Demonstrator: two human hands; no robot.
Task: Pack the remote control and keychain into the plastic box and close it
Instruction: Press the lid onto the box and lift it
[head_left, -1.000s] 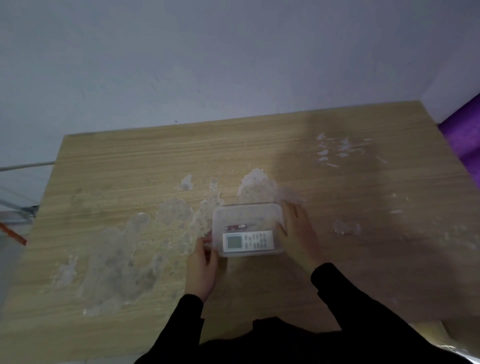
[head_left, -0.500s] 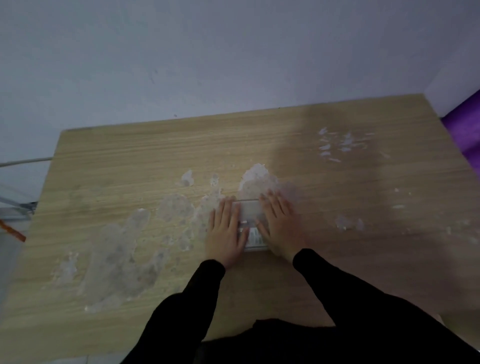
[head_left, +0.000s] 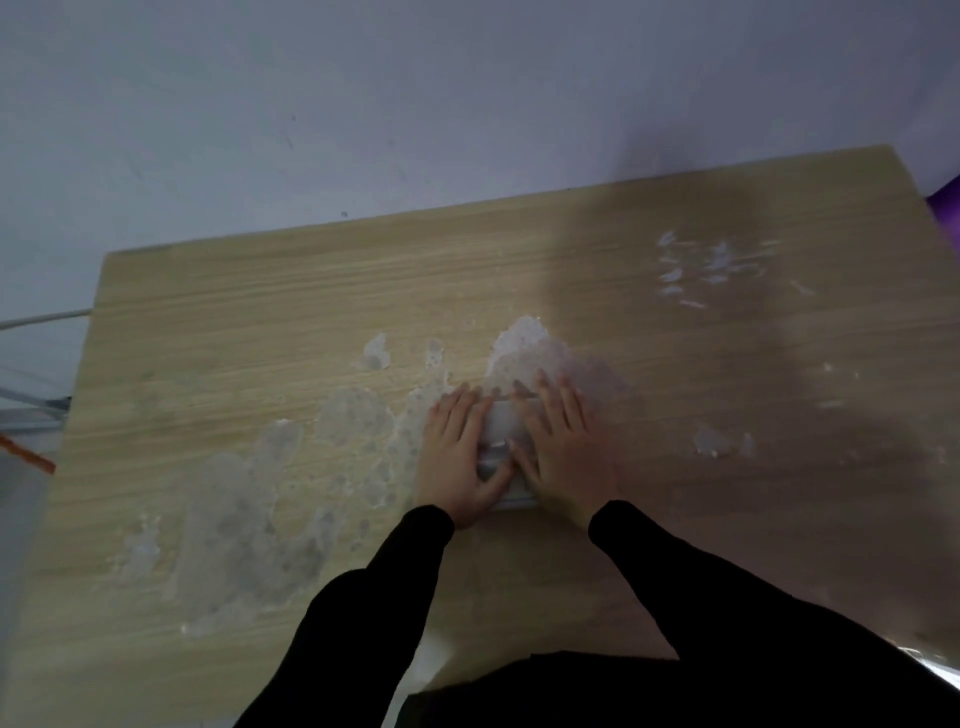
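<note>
Left hand (head_left: 457, 457) and right hand (head_left: 563, 452) both spread flat, palms down on plastic box (head_left: 501, 434) lid, box between and beneath them on worn tabletop (head_left: 260, 338); contents hidden.

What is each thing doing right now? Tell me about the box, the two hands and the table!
plastic box: flat on the table, lid on, mostly covered by both hands; contents hidden.
left hand: open, palm down, pressing flat on the box's left part.
right hand: open, palm down, pressing flat on the box's right part.
table: wooden top, worn with pale peeled patches.
</note>
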